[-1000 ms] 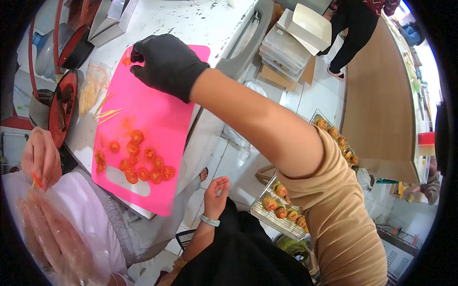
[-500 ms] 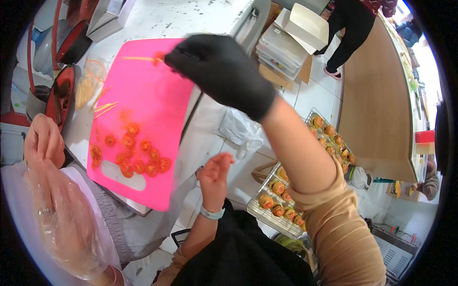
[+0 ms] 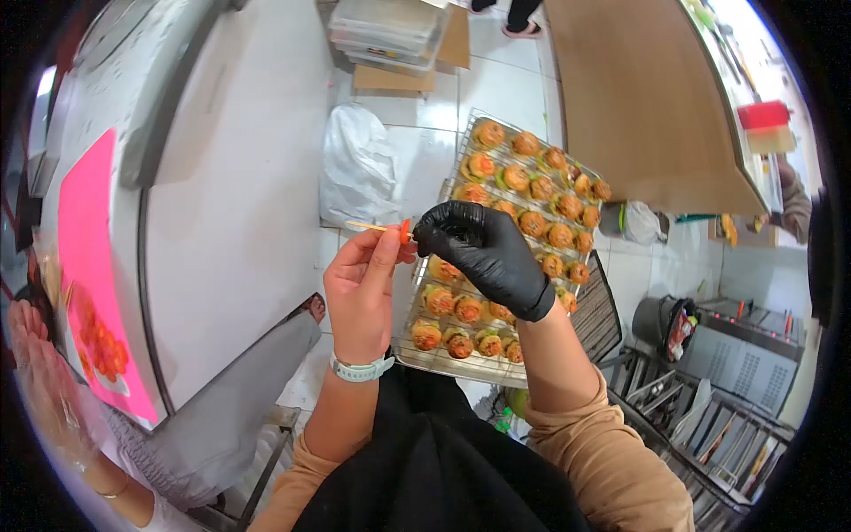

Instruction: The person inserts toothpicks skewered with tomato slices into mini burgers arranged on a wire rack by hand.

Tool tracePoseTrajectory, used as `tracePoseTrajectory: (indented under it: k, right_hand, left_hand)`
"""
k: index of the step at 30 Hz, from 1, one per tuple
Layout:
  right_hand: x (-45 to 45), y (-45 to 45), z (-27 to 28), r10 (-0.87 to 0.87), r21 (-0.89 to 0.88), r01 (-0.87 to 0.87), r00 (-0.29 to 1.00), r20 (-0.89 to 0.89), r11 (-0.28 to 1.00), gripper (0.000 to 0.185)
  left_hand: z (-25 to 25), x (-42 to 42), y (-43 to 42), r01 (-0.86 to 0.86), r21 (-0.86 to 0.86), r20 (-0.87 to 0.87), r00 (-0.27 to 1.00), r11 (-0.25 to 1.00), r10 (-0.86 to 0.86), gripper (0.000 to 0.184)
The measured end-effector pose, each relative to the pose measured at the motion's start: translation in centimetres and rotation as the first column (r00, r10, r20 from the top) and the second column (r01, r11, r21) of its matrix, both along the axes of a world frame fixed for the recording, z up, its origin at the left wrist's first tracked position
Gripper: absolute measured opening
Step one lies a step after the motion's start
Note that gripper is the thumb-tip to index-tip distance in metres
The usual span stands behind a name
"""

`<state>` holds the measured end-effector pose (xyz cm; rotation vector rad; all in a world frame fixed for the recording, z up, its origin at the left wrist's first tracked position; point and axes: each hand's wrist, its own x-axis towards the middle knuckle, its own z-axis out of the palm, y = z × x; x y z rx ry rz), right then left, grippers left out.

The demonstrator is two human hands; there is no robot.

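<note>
Bare, with a pale watch on the wrist, my left hand (image 3: pixel 363 284) pinches a wooden skewer (image 3: pixel 365 226) near a red tomato slice (image 3: pixel 405 231). My right hand (image 3: pixel 486 257), in a black glove, meets it at the skewer's other end, its fingertips closed beside the tomato. Whether the gloved fingers grip the skewer or the slice is too small to tell. Both hands are over the near left part of a wire rack tray (image 3: pixel 452 362) filled with rows of small browned buns (image 3: pixel 559 235) with green and red filling.
On the left, a pink cutting board (image 3: pixel 84 213) with tomato slices (image 3: pixel 99 346) lies on a white table (image 3: pixel 244 177). A co-worker's plastic-gloved hand (image 3: pixel 53 381) is beside it. A white bag (image 3: pixel 357 164) and stacked plastic boxes (image 3: pixel 390 31) are on the floor.
The view has turned right, toward the buns. My right hand has moved from the pink board to my left hand, bringing the skewer and tomato. My left hand has risen and closed on the skewer.
</note>
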<state>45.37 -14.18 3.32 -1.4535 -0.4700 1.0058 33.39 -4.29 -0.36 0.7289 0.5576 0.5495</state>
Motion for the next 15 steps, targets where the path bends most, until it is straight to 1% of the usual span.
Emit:
tracePoseTrajectory:
  k: [3,4,7,8,11,12,13,15]
  right_hand:
    - [0.2,-3.3,-1.5,-0.149,-0.012,0.154,0.969,0.197,0.988,0.018]
    - [0.3,-4.3,-3.0,-0.216,0.031,0.215,0.946,0.243,0.976,0.018]
    - [0.9,-7.0,-4.9,-0.319,-0.009,0.340,0.893,0.317,0.940,0.019]
    - [1.2,-7.7,-5.5,-0.351,-0.019,0.373,0.889,0.295,0.928,0.017]
    - [2.6,-9.9,-8.8,-0.474,0.013,0.475,0.877,0.075,0.880,0.015]
    - [3.3,-10.6,-9.3,-0.498,-0.007,0.500,0.864,0.066,0.866,0.015]
    - [4.2,-11.3,-10.0,-0.535,-0.024,0.535,0.845,0.023,0.844,0.015]
    - [6.9,-12.7,-12.3,-0.521,-0.107,0.553,0.823,0.227,0.826,0.018]
  left_hand:
    - [-0.7,2.3,-2.7,0.063,-0.018,-0.016,0.998,0.998,-0.064,0.014]
    - [-1.1,3.0,-3.7,0.086,-0.011,-0.032,0.996,0.996,-0.086,0.014]
    - [-2.7,4.9,-6.1,0.159,0.007,-0.069,0.985,0.987,-0.158,0.014]
    - [-3.2,5.7,-6.8,0.186,0.010,-0.077,0.980,0.982,-0.185,0.014]
    - [-5.8,8.0,-8.0,0.300,0.036,-0.139,0.946,0.953,-0.293,0.018]
    - [-6.9,8.8,-8.3,0.342,0.044,-0.165,0.929,0.939,-0.331,0.019]
    - [-7.9,9.8,-8.5,0.368,0.099,-0.212,0.916,0.925,-0.342,0.021]
    - [-10.1,12.0,-8.7,0.419,0.204,-0.298,0.888,0.885,-0.351,0.026]
